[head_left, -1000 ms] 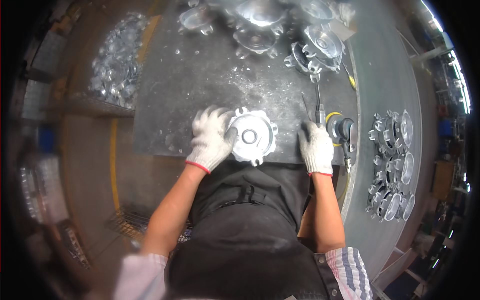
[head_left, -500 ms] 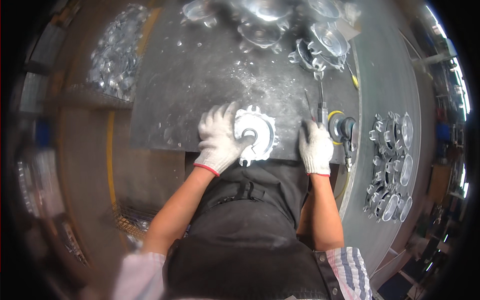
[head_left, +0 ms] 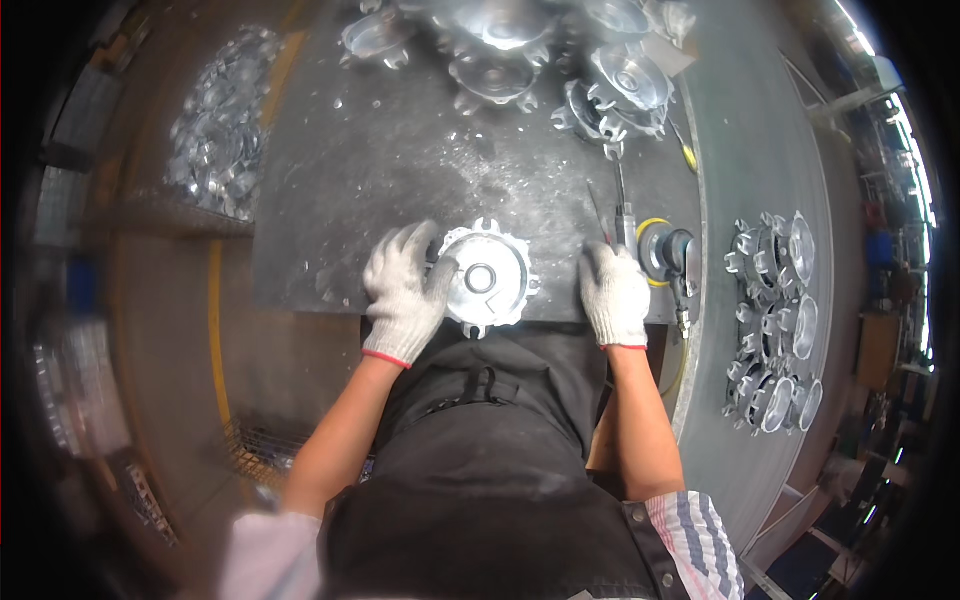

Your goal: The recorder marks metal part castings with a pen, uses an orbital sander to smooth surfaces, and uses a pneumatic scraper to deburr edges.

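Observation:
A round silvery metal casting with a lugged rim and a central ring lies flat at the table's near edge. Beside it on the left is my gloved left hand, its fingers spread and its thumb at the casting's left rim. Over on the right, my gloved right hand rests on the table with fingers curled around the red end of a thin pointed tool; the glove hides the rest of that handle. Just beyond that hand lies a slim air tool with a long metal shaft.
A round sander with a yellow-edged pad and hose lies right of my right hand. Several similar castings crowd the dark table's far side. More castings stand in rows on the green surface at right. A bin of metal pieces is far left.
My left thumb has drawn back from the casting's centre to its left rim. The whole view has shifted slightly. My right hand stays by the red-ended tool.

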`<action>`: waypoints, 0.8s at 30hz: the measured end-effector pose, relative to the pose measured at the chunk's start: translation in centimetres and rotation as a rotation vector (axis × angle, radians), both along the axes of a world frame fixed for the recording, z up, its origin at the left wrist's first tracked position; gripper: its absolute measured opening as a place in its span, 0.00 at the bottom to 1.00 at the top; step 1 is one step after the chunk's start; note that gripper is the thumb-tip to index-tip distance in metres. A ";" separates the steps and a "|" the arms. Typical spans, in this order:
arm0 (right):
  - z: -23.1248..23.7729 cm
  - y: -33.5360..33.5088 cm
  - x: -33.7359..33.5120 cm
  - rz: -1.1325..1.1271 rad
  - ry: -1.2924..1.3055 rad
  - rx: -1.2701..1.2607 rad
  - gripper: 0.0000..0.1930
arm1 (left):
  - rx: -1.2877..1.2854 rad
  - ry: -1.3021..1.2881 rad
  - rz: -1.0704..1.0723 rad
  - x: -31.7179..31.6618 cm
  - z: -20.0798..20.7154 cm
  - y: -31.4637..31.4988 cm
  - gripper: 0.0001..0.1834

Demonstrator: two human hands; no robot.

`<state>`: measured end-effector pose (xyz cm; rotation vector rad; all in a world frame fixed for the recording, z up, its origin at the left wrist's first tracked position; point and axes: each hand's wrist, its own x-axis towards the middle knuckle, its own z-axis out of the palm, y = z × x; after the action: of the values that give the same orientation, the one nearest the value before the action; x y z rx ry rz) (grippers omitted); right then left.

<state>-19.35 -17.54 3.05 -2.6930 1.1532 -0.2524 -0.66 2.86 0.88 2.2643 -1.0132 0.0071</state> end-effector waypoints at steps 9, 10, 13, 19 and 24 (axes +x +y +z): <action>3.8 -2.1 -2.7 -0.022 -0.309 -0.330 0.20 | 0.135 -0.110 -0.084 -0.6 0.6 -0.3 0.22; 4.3 -3.1 -3.2 -0.042 -0.252 -0.407 0.22 | 0.129 -0.111 -0.084 0.0 0.7 -1.0 0.22; 3.6 -4.8 -3.8 -0.111 -0.127 -0.292 0.28 | 0.159 -0.156 -0.291 1.5 1.1 -3.3 0.22; 5.0 -7.0 -3.3 -0.344 -0.078 0.097 0.41 | -0.028 -0.032 -0.160 1.3 2.0 -2.0 0.22; 5.6 -9.1 -3.6 -0.294 -0.071 0.231 0.41 | -0.008 0.051 -0.035 -1.7 0.6 2.8 0.25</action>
<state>-22.97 -26.67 8.64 -2.2958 1.4570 -0.2388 -2.39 5.61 1.53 2.2277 -1.0235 -0.0604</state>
